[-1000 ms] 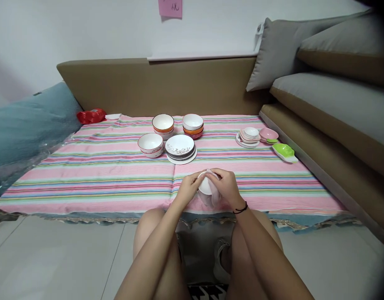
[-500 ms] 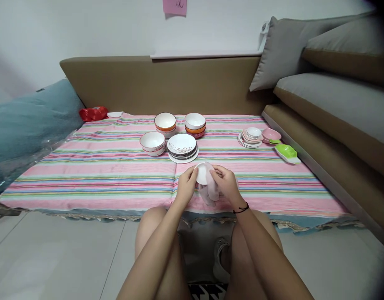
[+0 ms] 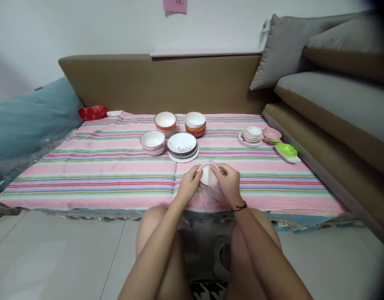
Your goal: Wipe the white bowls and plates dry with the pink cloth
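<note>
Your left hand (image 3: 188, 182) pinches a small, round white dish (image 3: 204, 174); your right hand (image 3: 230, 182) clamps thin pale-pink cloth (image 3: 212, 191) against it, apparently wiping; the next stroke likely needs steady rim support.

On the sofa cover (image 3: 101, 175), 2 bowl stacks (image 3: 165, 121) stand side by side at the back; before them, 1 bowl pile (image 3: 152, 141) is left of a plate stack (image 3: 181, 143). Well right, a dish stack (image 3: 253, 133) sits beside a handled bowl (image 3: 272, 133), an open dish (image 3: 285, 151) in front. Nearest, between the hands (image 3: 188, 183), is 1 saucer (image 3: 204, 173) under a cloth (image 3: 212, 192).
</note>
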Available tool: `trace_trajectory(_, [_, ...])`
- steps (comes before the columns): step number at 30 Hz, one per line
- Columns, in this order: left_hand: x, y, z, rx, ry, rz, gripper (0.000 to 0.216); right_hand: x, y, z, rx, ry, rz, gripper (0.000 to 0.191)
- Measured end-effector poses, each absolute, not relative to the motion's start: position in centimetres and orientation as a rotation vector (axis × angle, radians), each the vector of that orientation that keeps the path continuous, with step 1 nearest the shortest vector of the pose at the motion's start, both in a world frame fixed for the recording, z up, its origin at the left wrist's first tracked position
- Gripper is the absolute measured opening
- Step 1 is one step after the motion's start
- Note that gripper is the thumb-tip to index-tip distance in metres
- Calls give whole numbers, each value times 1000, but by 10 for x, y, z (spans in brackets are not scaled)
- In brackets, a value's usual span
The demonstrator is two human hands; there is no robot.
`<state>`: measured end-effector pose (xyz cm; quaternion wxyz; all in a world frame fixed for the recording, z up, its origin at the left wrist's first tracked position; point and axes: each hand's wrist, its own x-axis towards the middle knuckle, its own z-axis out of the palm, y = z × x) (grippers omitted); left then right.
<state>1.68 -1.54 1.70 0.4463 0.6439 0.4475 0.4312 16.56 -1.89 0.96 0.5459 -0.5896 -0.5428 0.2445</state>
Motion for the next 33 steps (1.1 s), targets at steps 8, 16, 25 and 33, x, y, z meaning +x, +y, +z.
trace_trajectory(8, [11, -14, 17, 1867, 1166, 951, 31, 163, -22, 14, -1289, -1494, 589, 17])
trace_trajectory(16, [9, -17, 19, 1655, 1235, 1084, 28, 163, -20, 12, -1371, -1343, 618, 28])
trace_trajectory(25, [12, -17, 18, 1655, 1158, 997, 31, 169, -16, 13, -1333, -1420, 476, 18])
trace_trajectory(33, [8, -18, 21, 1812, 1089, 892, 32, 169, -20, 13, -1223, -1584, 566, 17])
